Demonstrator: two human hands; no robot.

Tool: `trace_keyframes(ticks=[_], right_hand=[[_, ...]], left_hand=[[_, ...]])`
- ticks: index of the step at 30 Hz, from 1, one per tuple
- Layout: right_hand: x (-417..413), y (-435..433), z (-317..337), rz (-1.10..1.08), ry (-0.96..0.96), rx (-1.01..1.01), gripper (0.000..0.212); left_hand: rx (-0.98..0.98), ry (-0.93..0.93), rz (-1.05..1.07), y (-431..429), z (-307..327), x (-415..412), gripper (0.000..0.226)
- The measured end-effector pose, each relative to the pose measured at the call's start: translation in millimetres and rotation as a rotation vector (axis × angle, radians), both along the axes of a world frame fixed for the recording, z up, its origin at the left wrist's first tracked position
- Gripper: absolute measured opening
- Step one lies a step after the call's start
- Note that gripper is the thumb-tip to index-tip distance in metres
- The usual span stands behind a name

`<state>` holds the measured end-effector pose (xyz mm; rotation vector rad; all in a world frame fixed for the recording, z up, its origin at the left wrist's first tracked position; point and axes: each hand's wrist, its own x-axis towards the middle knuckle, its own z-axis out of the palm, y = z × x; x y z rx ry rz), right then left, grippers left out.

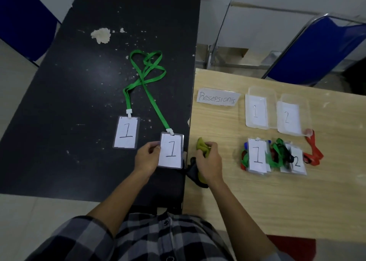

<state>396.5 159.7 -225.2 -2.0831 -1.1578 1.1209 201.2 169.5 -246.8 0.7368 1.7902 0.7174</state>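
Two badge cards marked "1" lie on the black table [79,102], each on a green lanyard [147,72]. My left hand [146,157] pinches the left edge of the nearer badge [171,151] close to the table's right edge. The other badge [126,132] lies flat to its left, untouched. My right hand [208,161] grips a yellow-green cloth [202,146] on the wooden table [277,201]; a black piece of fabric [193,171] shows beneath that hand.
On the wooden table stand two clear boxes labelled "1" [257,110] and "2" [291,116], a paper sign reading "Resepsionis" [216,98], and a pile of badges [273,157] with green, red and black lanyards. A blue folding chair [316,51] stands behind.
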Motion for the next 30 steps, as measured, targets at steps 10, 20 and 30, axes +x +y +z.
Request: trace_keyframes(ticks=[10, 20, 30], right_hand=[[45, -3, -9, 0.441, -0.242, 0.127, 0.046], [28, 2, -10, 0.856, -0.554, -0.030, 0.062], [9, 2, -15, 0.851, -0.601, -0.047, 0.067]], left_hand=[[-0.054, 0.043, -0.178, -8, -22, 44, 0.020], [-0.044, 0.083, -0.161, -10, -28, 40, 0.011], [-0.015, 0.185, -0.216, -7, -25, 42, 0.013]])
